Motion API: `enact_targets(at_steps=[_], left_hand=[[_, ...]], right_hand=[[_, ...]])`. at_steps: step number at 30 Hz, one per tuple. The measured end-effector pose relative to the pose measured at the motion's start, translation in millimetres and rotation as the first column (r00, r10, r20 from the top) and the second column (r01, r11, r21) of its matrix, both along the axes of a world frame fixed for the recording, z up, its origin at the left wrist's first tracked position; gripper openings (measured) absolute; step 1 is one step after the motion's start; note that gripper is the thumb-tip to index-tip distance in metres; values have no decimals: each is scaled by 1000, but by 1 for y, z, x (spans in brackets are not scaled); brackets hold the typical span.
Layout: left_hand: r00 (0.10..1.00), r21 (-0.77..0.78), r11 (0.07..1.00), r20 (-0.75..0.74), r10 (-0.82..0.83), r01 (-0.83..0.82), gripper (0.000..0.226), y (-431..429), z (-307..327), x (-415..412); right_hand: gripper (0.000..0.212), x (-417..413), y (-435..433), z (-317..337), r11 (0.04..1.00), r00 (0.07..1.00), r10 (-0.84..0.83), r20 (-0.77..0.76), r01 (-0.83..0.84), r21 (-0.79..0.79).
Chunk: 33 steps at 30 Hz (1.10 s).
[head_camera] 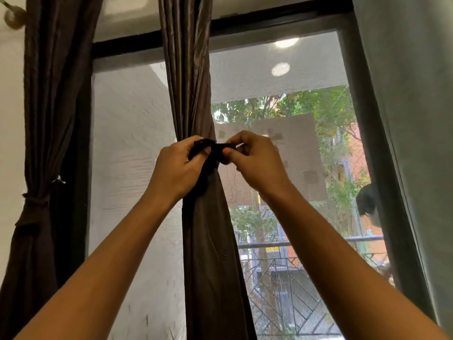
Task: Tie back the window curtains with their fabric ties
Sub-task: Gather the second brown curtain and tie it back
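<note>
The left hand (177,168) has its fingers curled tightly round a bunched end of the dark fabric tie (212,145), with the thumb (204,153) pressed across the front of the bunch. The right hand (255,163) has a narrow grip: its thumb (230,155) and forefinger pinch the tie's other end, and the remaining fingers fold loosely behind. The 2 hands sit almost knuckle to knuckle, with only a short strip of tie showing between them.

The tie wraps round the middle curtain (188,82), a brown satin panel, right at the fingertips. The cloth is cinched into a narrow waist there. Above the fingers it rises in tight vertical folds. Below them it spreads wider and hangs down between the 2 forearms.

Well to the left of the left hand's fingers hangs 1 darker brown curtain (56,94), gathered by its own brown tie (36,198) lower than the hands. A small wall hook (58,179) sits just above that tie. Far to the right of the right hand's fingers a grey-green curtain (411,119) hangs loose.

Behind the fingers is the dark window frame (269,18) with a mesh screen (132,143). Through it show trees, a metal balcony railing (282,278) below the right forearm, and a person's dark-haired head (367,200) to the right of that hand.
</note>
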State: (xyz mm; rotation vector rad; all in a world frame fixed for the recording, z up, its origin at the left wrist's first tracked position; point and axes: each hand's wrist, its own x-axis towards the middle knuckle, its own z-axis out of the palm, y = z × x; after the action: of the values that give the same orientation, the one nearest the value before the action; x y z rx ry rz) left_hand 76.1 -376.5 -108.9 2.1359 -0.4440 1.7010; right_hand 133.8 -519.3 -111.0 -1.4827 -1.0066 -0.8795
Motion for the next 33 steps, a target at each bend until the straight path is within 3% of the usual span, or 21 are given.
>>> enact_targets(at_steps=[4, 7, 12, 16, 18, 21, 24, 26, 29, 30, 32, 33], left_hand=[[986, -44, 998, -160, -44, 37, 19, 8, 9, -9], [950, -62, 993, -291, -116, 102, 18, 14, 17, -17], [885, -65, 975, -411, -219, 211, 17, 16, 27, -31], [898, 23, 981, -407, -166, 192, 28, 18, 27, -39], [922, 91, 982, -367, -122, 166, 27, 20, 24, -41], [972, 305, 951, -231, 31, 42, 24, 26, 20, -44], [989, 577, 808, -2, 148, -120, 22, 34, 17, -45], [975, 653, 724, 137, 175, -222, 18, 37, 16, -45], [947, 664, 679, 273, 171, -314, 15, 39, 16, -45], [931, 663, 661, 322, 172, -351, 13, 40, 16, -44], [903, 667, 622, 394, 174, -411, 5, 42, 15, -42], [893, 667, 610, 417, 171, -428, 3, 45, 14, -41]], right_hand=[[11, -7, -3, -9, 960, 932, 273, -240, -281, 0], [11, -9, -1, -10, 931, 909, 322, -264, -355, -89], [9, 0, 12, -8, 974, 990, 144, -3, -142, -174], [28, 8, 23, -14, 988, 969, -136, 206, 149, -46], [35, 12, 26, -16, 983, 928, -172, 330, 182, 1], [26, 20, 29, -14, 973, 844, -172, 508, 227, -48], [17, 21, 34, -9, 957, 797, -231, 558, 291, -18], [13, 19, 37, -6, 960, 802, -243, 546, 280, 15], [3, 16, 41, 0, 982, 863, -182, 472, 183, 45], [14, 15, 42, 2, 986, 889, -161, 428, 161, 38], [28, 13, 41, 7, 993, 948, -62, 311, 89, -74], [23, 10, 39, 9, 987, 973, 37, 227, 0, -162]])
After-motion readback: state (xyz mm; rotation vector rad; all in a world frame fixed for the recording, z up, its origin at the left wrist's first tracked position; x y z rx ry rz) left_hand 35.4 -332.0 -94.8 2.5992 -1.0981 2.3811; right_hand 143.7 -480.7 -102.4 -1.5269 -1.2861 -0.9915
